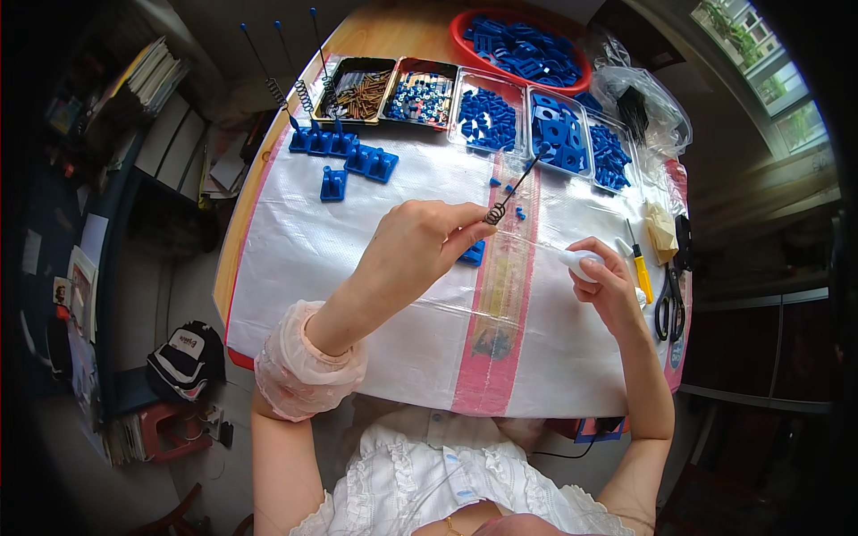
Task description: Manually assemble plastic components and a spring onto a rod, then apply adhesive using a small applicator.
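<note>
My left hand (pixel 416 237) pinches a thin black wire rod with a coiled spring (pixel 494 213) at its lower end; the rod slants up to the right. Just under these fingers, a blue plastic base (pixel 473 254) lies partly hidden on the table. My right hand (pixel 608 284) is closed round a small white rounded object (pixel 582 260), perhaps a small bottle; fingers cover part of it. Farther left stand several blue bases (pixel 323 143), and coiled wire rods (pixel 302 94) rise from some of them. One separate blue base (pixel 333 184) sits in front.
Along the back stand trays of brass-coloured screws (pixel 362 94), small blue-and-metal parts (pixel 418 96) and blue pieces (pixel 487 119). Behind them is a red basin (pixel 581 80) of blue parts. Black scissors (pixel 669 308) and a yellow-handled screwdriver (pixel 643 279) lie right on the white woven sheet (pixel 402 348).
</note>
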`<state>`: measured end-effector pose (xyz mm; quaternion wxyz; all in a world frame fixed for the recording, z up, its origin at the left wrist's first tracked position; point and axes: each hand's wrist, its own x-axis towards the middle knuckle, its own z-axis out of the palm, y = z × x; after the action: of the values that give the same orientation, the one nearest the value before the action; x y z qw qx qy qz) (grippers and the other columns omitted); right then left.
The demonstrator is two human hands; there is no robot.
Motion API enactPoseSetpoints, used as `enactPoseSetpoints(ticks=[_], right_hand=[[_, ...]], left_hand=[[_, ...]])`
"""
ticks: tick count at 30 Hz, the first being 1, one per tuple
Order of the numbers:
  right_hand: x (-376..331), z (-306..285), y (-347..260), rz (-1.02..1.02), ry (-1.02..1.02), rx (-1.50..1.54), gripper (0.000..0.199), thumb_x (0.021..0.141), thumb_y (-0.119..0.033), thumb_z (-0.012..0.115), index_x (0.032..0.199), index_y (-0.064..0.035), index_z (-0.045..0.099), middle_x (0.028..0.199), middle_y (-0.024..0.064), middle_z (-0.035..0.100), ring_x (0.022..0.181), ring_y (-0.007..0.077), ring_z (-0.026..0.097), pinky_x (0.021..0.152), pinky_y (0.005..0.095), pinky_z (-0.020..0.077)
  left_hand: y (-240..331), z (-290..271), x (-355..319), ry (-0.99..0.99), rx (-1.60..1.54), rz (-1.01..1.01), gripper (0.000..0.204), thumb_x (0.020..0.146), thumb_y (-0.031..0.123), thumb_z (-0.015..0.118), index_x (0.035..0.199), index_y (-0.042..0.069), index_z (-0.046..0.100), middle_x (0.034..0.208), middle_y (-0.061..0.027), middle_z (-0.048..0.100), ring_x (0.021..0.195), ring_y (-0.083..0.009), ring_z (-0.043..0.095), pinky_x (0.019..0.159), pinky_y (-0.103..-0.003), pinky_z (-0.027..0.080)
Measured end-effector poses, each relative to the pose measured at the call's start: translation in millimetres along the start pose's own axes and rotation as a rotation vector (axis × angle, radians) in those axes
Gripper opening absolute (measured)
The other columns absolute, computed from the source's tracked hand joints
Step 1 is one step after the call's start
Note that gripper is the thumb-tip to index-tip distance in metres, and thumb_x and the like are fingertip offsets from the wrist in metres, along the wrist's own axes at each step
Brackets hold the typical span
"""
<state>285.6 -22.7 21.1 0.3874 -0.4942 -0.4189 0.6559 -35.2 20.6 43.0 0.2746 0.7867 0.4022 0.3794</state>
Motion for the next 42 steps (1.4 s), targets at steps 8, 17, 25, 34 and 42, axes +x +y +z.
enactPoseSetpoints(ticks=[8, 17, 25, 34, 42], right_hand=[[9.2, 6.2, -2.7, 0.027, -0.021, -0.052, 0.026, 0.098, -0.023, 0.068, 0.117, -0.006, 0.065, 0.074, -0.0084, 0.046, 0.064, 0.0012, 0.035, 0.057, 0.0208, 0.0241], [13.2, 5.6, -6.5, 0.018, -0.022, -0.125, 0.03, 0.097, -0.029, 0.07, 0.116, -0.0068, 0.066, 0.073, -0.0084, 0.049, 0.062, 0.0011, 0.035, 0.056, 0.0206, 0.0233], [15.9, 6.9, -11.2, 0.028, -0.007, -0.163, 0.035, 0.093, -0.035, 0.072, 0.113, -0.0067, 0.065, 0.071, -0.0057, 0.048, 0.06, 0.0025, 0.035, 0.056, 0.021, 0.0247], [17.9, 5.8, -12.8, 0.03, -0.003, -0.179, 0.029, 0.095, -0.03, 0.069, 0.114, -0.0084, 0.067, 0.074, -0.0076, 0.051, 0.06, 0.0008, 0.037, 0.055, 0.0188, 0.0247], [21.1, 3.8, -15.3, 0.04, -0.016, -0.196, 0.028, 0.095, -0.03, 0.069, 0.113, -0.0087, 0.068, 0.075, -0.0061, 0.054, 0.06, 0.0008, 0.038, 0.054, 0.0186, 0.0259]], left_hand=[[2.8, -2.6, -0.3, -0.046, 0.048, -0.018, 0.02, 0.097, 0.017, 0.074, 0.105, 0.0, 0.077, 0.085, -0.0176, 0.074, 0.07, -0.0296, 0.068, 0.066, -0.038, 0.05], [2.9, -2.6, -0.7, -0.043, 0.065, -0.02, 0.02, 0.097, 0.018, 0.075, 0.105, 0.0, 0.077, 0.086, -0.0178, 0.075, 0.071, -0.0304, 0.069, 0.067, -0.038, 0.051], [4.2, -3.4, 0.3, -0.054, 0.049, -0.029, 0.02, 0.097, 0.017, 0.075, 0.105, -0.001, 0.077, 0.085, -0.0176, 0.074, 0.071, -0.0302, 0.069, 0.067, -0.038, 0.051], [4.1, -2.9, 0.3, -0.049, 0.066, -0.023, 0.018, 0.097, 0.017, 0.074, 0.104, 0.0, 0.076, 0.083, -0.0171, 0.074, 0.07, -0.0294, 0.068, 0.067, -0.038, 0.051], [2.2, -2.2, -0.3, -0.032, 0.063, -0.008, 0.019, 0.097, 0.017, 0.075, 0.104, 0.0, 0.076, 0.084, -0.0174, 0.074, 0.07, -0.0302, 0.068, 0.067, -0.038, 0.051]])
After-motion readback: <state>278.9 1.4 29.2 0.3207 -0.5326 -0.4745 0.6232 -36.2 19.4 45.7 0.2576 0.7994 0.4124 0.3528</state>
